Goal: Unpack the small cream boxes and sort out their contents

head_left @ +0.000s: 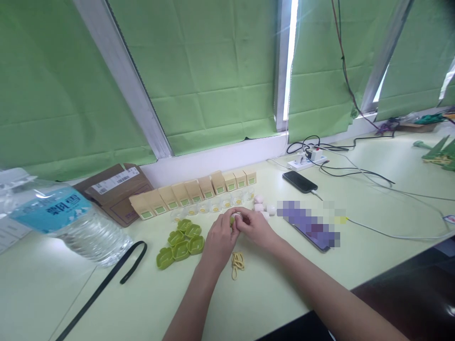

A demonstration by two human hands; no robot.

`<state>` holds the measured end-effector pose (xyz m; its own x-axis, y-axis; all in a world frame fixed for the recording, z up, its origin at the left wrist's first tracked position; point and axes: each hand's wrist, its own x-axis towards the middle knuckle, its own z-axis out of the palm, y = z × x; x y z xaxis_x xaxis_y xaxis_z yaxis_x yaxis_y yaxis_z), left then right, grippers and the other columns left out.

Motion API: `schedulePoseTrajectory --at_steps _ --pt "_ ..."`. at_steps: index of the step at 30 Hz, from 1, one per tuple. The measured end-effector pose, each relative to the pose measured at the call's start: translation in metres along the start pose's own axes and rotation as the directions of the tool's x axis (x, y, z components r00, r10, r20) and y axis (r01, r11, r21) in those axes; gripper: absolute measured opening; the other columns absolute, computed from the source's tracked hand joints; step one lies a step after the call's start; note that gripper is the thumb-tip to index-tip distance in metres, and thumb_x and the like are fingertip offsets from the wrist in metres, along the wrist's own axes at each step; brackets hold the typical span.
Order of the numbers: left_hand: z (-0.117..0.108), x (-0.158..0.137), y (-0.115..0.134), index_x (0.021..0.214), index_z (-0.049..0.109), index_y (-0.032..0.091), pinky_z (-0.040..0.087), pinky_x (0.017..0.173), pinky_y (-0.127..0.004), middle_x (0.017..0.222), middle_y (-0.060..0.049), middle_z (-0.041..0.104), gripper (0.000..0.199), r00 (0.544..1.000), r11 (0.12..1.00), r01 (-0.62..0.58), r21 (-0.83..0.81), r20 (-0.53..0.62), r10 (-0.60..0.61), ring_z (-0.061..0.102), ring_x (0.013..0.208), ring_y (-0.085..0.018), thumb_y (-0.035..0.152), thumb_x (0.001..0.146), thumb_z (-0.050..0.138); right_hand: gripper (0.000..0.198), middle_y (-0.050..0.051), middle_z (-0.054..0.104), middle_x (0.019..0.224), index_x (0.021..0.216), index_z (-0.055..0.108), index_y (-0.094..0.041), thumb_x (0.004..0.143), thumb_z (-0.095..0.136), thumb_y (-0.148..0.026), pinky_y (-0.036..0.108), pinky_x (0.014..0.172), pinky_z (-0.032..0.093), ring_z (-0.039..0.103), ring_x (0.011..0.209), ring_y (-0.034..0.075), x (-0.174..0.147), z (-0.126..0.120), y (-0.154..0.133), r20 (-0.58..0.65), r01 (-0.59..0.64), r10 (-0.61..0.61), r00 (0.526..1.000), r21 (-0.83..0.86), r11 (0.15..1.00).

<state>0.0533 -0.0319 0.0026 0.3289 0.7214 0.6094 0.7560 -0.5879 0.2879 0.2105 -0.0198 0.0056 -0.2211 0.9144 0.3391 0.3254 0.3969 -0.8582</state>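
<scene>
My left hand [219,237] and my right hand [255,226] meet over the middle of the table, fingers closed. Between their fingertips a white-pink rounded piece [236,216] shows, with a bit of green beside it on the left; the fingers hide most of both. Several small green cups [180,251] lie clustered left of my left hand. Just past my right hand sit several pale pink and white rounded pieces [259,207]. A small heap of yellow loops [238,263] lies nearer to me, below the hands.
Behind the hands run clear round containers [215,207] and a row of small kraft boxes [194,190]. A water bottle [81,227], black strap [103,283] and cardboard carton [119,194] stand left. Right are a phone [300,182], a partly blurred purple-screened device [309,225], a power strip [307,162] and cables.
</scene>
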Motion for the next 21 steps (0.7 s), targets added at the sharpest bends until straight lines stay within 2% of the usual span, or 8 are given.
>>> schedulePoseTrajectory --at_steps 3,5,8,13,17,21 --pt "-0.0023 -0.0007 0.0026 0.13 0.051 0.023 0.053 0.088 -0.035 0.12 -0.01 0.065 0.031 0.995 0.984 0.097 -0.147 0.024 -0.095 0.064 0.108 -0.022 0.033 0.102 0.042 0.035 -0.002 0.067 0.071 0.121 0.068 -0.024 0.095 0.045 -0.027 0.025 0.06 0.042 0.058 0.062 0.015 -0.0013 -0.0019 -0.0031 0.01 -0.003 0.003 1.0 0.001 1.0" --pt "-0.0018 -0.001 0.0036 0.131 0.052 0.024 0.051 0.091 -0.035 0.124 -0.009 0.063 0.032 0.987 0.959 0.159 -0.236 0.016 -0.16 0.062 0.111 -0.021 0.034 0.102 0.041 0.037 0.0 0.071 0.078 0.126 0.066 -0.024 0.098 0.043 -0.03 0.027 0.067 0.048 0.065 0.071 0.016 -0.0022 -0.0026 -0.0043 0.009 0.0 0.0 1.0 0.035 0.999" --pt "0.0008 -0.0012 0.0044 0.13 0.053 0.025 0.051 0.088 -0.034 0.125 -0.009 0.063 0.033 0.969 0.918 0.239 -0.316 0.015 -0.247 0.063 0.105 -0.02 0.038 0.101 0.043 0.038 0.004 0.075 0.093 0.13 0.064 -0.024 0.101 0.041 -0.034 0.031 0.077 0.054 0.072 0.081 0.018 -0.0031 -0.0024 -0.0046 -0.003 -0.002 0.002 1.0 0.085 0.996" --pt "0.0018 -0.0013 0.0042 0.129 0.054 0.023 0.051 0.084 -0.035 0.113 -0.008 0.067 0.039 0.923 0.822 0.365 -0.436 0.055 -0.381 0.066 0.092 -0.02 0.047 0.1 0.044 0.041 0.008 0.072 0.118 0.133 0.061 -0.023 0.1 0.048 -0.043 0.033 0.08 0.057 0.072 0.086 0.019 -0.0031 -0.0017 -0.0038 0.012 -0.001 -0.001 1.0 0.127 0.992" --pt "0.0024 -0.0005 0.0018 0.126 0.056 0.023 0.051 0.083 -0.034 0.102 -0.006 0.069 0.042 0.884 0.733 0.437 -0.521 0.098 -0.457 0.066 0.087 -0.019 0.052 0.098 0.045 0.04 0.008 0.071 0.116 0.132 0.059 -0.023 0.097 0.055 -0.042 0.032 0.078 0.056 0.069 0.086 0.018 -0.0018 -0.0022 -0.0014 0.04 0.065 -0.069 0.997 0.095 0.993" --pt "0.0063 0.0028 -0.002 0.13 0.053 0.02 0.052 0.074 -0.029 0.091 -0.004 0.067 0.052 0.876 0.582 0.439 -0.684 0.181 -0.447 0.065 0.078 -0.016 0.057 0.092 0.054 0.037 0.007 0.072 0.109 0.128 0.058 -0.022 0.099 0.051 -0.044 0.032 0.075 0.054 0.067 0.085 0.019 -0.0004 -0.0038 0.0029 -0.014 0.083 -0.082 0.997 0.067 0.994"
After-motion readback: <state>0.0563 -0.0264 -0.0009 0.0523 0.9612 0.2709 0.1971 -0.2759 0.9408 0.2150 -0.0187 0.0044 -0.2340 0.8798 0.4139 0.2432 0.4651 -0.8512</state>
